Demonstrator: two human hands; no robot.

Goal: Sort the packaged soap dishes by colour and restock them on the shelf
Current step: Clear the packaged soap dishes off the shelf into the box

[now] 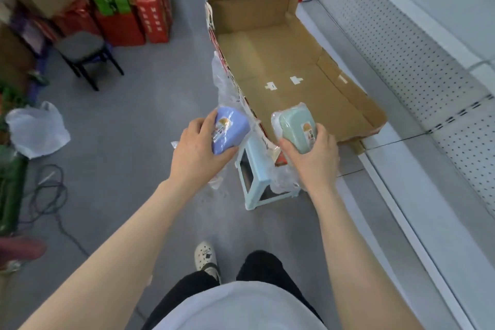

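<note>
My left hand grips a blue packaged soap dish in clear wrap with a small label. My right hand grips a pale green packaged soap dish, also wrapped and labelled. Both dishes are held above the near end of an open cardboard box whose bottom shows bare. The white shelf with a perforated back panel runs along the right.
The box rests on a light blue plastic stool, with crumpled clear plastic along its left side. A dark chair, red cartons, a white bag and cables lie on the grey floor at left.
</note>
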